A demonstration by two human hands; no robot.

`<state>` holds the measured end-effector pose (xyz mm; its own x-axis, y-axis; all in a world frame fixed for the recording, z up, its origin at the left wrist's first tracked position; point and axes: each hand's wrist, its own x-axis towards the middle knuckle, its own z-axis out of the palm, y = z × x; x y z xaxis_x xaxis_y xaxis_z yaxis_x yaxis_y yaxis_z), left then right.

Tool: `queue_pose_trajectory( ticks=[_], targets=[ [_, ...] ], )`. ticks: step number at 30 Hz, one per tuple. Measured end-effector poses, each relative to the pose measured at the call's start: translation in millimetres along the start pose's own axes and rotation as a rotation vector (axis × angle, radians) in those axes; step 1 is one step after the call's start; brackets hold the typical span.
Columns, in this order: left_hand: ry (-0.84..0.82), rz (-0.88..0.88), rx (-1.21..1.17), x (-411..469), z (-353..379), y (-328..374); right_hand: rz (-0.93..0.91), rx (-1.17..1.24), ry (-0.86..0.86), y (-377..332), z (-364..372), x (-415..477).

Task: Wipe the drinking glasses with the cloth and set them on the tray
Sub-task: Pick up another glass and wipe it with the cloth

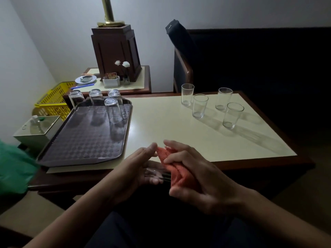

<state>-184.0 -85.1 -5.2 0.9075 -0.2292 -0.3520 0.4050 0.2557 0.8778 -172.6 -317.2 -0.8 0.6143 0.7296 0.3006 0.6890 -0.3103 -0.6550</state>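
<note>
left hand (141,167): curled round a drinking glass (155,173), cradling it sideways in front of the near edge of the desk (170,126), thumb up.
right hand (198,176): closed tight on the orange cloth (179,170), pressing it against the right end of that glass.
drinking glass: clear, on its side between both hands, off the desk, largely hidden by fingers and cloth.
orange cloth: bunched, covering the glass's right end, poking out above and below the right hand's fingers.
tray (80,144): dark brown, checker-patterned, on the left part of the desk.
inverted glasses (112,111): four, mouth down at the far end of the tray; three in a back row, one just in front of the rightmost.
upright glasses (200,106): four, mouth up on the right part of the desk, well apart from the tray, close together in a loose cluster.
desk: cream top, dark wooden border.
side table (136,83): behind the tray, carrying a dark wooden lamp base (116,52), white flowers (125,64) and a small plate (85,80).
yellow basket (53,101): left of the side table, beyond the tray's far corner.
metal box (37,129): left of the tray, lower than the desk.
armchair (250,59): dark, behind the desk on the right.
green fabric (14,167): at the left edge, near the tray's near corner.
</note>
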Motion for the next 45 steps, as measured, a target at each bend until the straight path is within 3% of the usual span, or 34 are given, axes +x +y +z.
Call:
queue_pose_trajectory(
  ticks=[5,7,9,10,12,13,17,19,21,23,25,27,31,32,34,38,39,40,44,45],
  targets=[
    [-0.041,0.178,0.064,-9.5,-0.3,9.6,0.167,0.097,0.121,-5.4,-9.0,0.5],
    [-0.083,0.273,0.231,-15.3,-1.1,12.5,0.186,0.04,0.076,-10.3,-12.1,4.2],
    [-0.084,0.346,0.372,-16.9,-0.4,11.5,0.128,0.084,-0.117,-13.1,-14.4,-12.4],
    [-0.055,0.362,0.387,-15.2,-0.2,10.2,0.128,0.123,-0.069,-7.8,-12.4,-8.7],
    [0.034,0.33,0.296,-10.9,1.3,8.5,0.164,0.155,0.0,2.8,-8.3,3.0],
    [0.065,0.289,0.21,-8.7,1.8,8.0,0.087,0.058,-0.034,-0.5,-3.4,8.6],
    [0.104,0.189,0.058,-6.4,4.0,7.2,-0.009,-0.139,0.14,8.9,-0.3,-6.6],
    [0.069,0.2,0.044,-8.7,6.1,7.7,0.075,0.033,0.23,8.2,4.7,-0.6],
    [0.009,0.269,0.097,-12.2,6.9,8.5,0.296,0.409,0.267,3.1,6.5,10.1],
    [-0.032,0.4,0.287,-15.1,5.9,7.2,0.631,0.882,0.192,2.8,-1.8,12.2],
    [-0.066,0.482,0.402,-15.3,6.3,3.2,0.765,1.086,0.068,2.0,-11.4,10.8],
    [-0.008,0.444,0.356,-13.7,11.6,2.0,0.654,0.943,0.063,2.8,-15.9,9.2],
    [0.139,0.01,-0.068,-9.8,18.7,7.6,0.114,-0.041,0.123,2.7,-10.3,2.2],
    [0.123,-0.074,-0.104,-9.6,17.0,9.2,0.051,-0.08,0.133,4.2,-8.0,1.6],
    [0.042,-0.109,-0.081,-12.3,15.4,11.8,0.119,0.065,0.16,7.9,-7.6,0.2],
    [-0.028,0.292,0.505,-19.7,3.0,15.6,0.531,0.867,0.124,3.6,-14.5,8.4],
    [-0.047,0.338,0.522,-19.9,1.5,16.6,0.565,0.955,0.126,1.7,-15.7,8.9],
    [-0.053,0.326,0.454,-19.9,1.6,17.3,0.549,0.911,0.118,-0.6,-16.2,8.3],
    [0.025,-0.003,0.017,-16.5,10.6,16.3,0.186,0.106,0.145,-8.5,-14.7,1.8],
    [0.013,-0.07,-0.008,-15.2,12.7,15.8,0.125,0.025,0.154,-7.5,-14.2,0.7]
  ],
)
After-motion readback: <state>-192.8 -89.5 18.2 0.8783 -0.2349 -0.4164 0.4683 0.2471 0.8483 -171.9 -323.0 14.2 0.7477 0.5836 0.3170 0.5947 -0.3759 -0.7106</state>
